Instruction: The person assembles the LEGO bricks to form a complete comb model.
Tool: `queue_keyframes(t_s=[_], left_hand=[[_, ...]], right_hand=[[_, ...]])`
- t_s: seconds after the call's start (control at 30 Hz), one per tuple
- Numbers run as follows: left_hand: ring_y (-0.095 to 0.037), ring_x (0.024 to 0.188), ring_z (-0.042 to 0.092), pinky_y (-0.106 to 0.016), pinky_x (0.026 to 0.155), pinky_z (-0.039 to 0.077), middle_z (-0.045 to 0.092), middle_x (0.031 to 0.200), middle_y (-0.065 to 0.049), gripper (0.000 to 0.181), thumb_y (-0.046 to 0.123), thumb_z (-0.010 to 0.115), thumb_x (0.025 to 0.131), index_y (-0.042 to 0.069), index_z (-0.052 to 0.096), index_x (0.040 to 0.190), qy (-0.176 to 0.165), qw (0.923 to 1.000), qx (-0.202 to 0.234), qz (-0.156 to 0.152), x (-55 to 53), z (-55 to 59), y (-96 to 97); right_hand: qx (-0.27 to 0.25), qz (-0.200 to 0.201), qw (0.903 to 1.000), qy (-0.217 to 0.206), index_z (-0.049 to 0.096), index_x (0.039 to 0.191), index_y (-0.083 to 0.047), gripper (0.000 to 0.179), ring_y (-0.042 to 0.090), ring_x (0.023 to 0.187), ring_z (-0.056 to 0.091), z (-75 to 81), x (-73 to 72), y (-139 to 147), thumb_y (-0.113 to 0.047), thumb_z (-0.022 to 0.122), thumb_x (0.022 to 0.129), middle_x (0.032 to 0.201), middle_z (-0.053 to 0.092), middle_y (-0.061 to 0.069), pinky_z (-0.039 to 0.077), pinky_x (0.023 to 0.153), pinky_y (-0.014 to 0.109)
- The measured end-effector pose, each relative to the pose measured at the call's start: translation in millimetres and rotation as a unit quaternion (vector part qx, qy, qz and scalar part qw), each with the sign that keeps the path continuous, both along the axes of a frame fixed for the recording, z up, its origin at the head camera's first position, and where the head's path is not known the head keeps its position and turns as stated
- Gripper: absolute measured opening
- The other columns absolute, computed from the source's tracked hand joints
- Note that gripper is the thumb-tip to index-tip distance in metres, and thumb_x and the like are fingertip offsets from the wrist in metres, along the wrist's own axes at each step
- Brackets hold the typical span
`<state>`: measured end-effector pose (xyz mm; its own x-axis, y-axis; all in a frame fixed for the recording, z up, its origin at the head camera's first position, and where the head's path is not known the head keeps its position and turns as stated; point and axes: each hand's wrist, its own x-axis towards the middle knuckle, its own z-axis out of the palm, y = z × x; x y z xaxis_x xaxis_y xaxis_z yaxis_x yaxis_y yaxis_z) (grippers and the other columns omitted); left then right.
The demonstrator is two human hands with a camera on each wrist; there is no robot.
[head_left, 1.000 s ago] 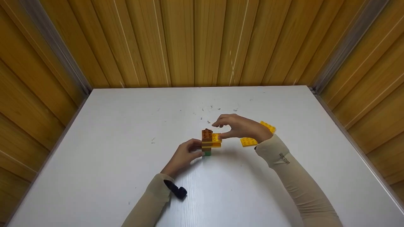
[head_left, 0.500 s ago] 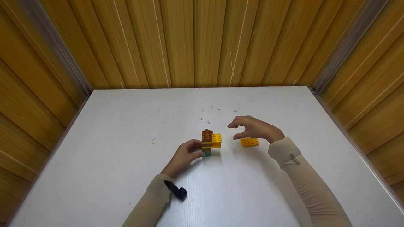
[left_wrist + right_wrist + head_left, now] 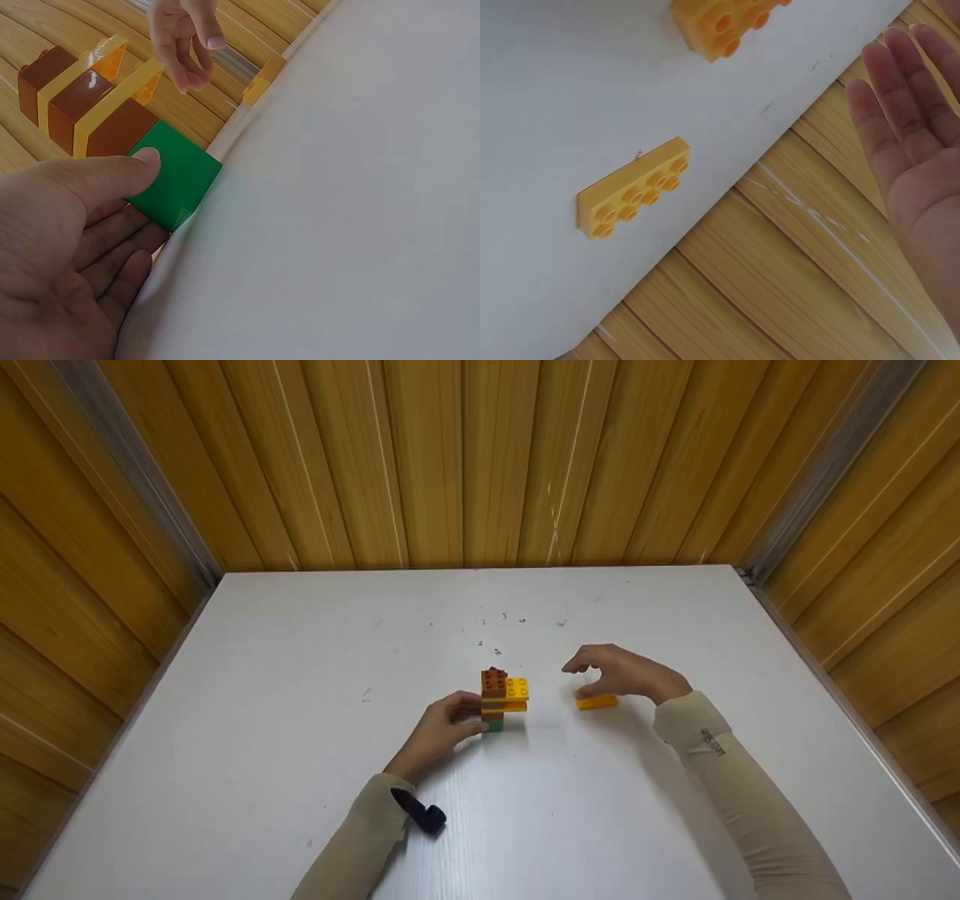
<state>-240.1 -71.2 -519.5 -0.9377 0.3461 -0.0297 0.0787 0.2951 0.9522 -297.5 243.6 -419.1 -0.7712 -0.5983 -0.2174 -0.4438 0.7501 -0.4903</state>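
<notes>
A small tower of toy bricks [image 3: 493,701] stands on the white table, a green brick [image 3: 176,176] at its bottom. Above that, brown bricks [image 3: 79,94] alternate with yellow plates [image 3: 517,688] that jut out to the right. My left hand [image 3: 441,735] holds the tower low down, thumb pressed on the green brick and fingers behind it. To the right, my right hand [image 3: 626,671] hovers with parted, gently bent fingers and nothing between them. Just below it lies a flat yellow studded brick [image 3: 597,703], partly covered by the hand in the head view.
Two yellow studded bricks show in the right wrist view: a whole one [image 3: 634,189] and another cut off by the top edge [image 3: 727,24]. Wood-look panels [image 3: 465,465] wall in the table's back and sides. A black strap piece [image 3: 420,812] sits on the left sleeve.
My right hand has drawn away from the tower, to the right and down over the near yellow brick. My left hand keeps its hold on the tower.
</notes>
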Motion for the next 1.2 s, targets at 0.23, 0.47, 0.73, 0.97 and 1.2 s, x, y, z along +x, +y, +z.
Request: queue_keyframes(t_s=[0.23,0.47,0.73,0.97,1.2], left_hand=[[-0.017,0.114,0.061,-0.038,0.105,0.045,0.066,0.12,-0.001,0.036,0.02,0.074,0.085,0.017,0.061,0.119,-0.005,1.0,0.001,0.0,-0.2,-1.2,-0.3],[-0.017,0.114,0.06,-0.038,0.105,0.044,0.065,0.121,0.0,0.036,0.019,0.074,0.084,0.018,0.061,0.118,-0.007,1.0,0.003,0.002,-0.7,-2.5,-1.2],[-0.017,0.113,0.061,-0.039,0.105,0.044,0.066,0.12,0.0,0.036,0.02,0.074,0.084,0.018,0.062,0.118,0.001,1.0,0.004,-0.001,-0.9,-2.2,-1.6],[-0.016,0.113,0.061,-0.036,0.103,0.046,0.066,0.12,-0.001,0.037,0.019,0.073,0.085,0.016,0.061,0.119,0.008,0.9999,0.008,-0.008,-0.7,-1.4,-1.0],[-0.016,0.113,0.061,-0.037,0.104,0.045,0.066,0.12,-0.001,0.037,0.018,0.073,0.085,0.016,0.061,0.12,0.009,0.9999,0.008,-0.006,2.0,4.8,-0.3]], right_hand=[[0.013,-0.029,0.9991,-0.026,0.061,0.126,-0.006,0.044,0.032,0.119,0.054,-7.8,2.8,10,-0.019,0.073,0.085,0.126,0.061,0.012,0.043,0.102,0.05],[0.024,-0.048,0.9979,-0.037,0.06,0.126,-0.008,0.045,0.031,0.121,0.053,-20.2,1.9,17,-0.017,0.074,0.084,0.127,0.06,0.01,0.043,0.103,0.05],[0.037,-0.034,0.9986,-0.019,0.064,0.121,-0.007,0.04,0.028,0.117,0.055,-31.7,1.4,21,-0.014,0.074,0.084,0.124,0.062,0.009,0.044,0.103,0.047],[0.021,-0.023,0.9995,0.001,0.067,0.115,-0.006,0.034,0.028,0.113,0.056,-35.0,2.9,25,-0.01,0.074,0.083,0.116,0.062,0.008,0.045,0.101,0.047],[0.018,-0.017,0.9996,0.009,0.067,0.115,-0.006,0.032,0.026,0.109,0.056,-35.5,0.8,26,-0.012,0.074,0.083,0.115,0.062,0.007,0.046,0.099,0.046]])
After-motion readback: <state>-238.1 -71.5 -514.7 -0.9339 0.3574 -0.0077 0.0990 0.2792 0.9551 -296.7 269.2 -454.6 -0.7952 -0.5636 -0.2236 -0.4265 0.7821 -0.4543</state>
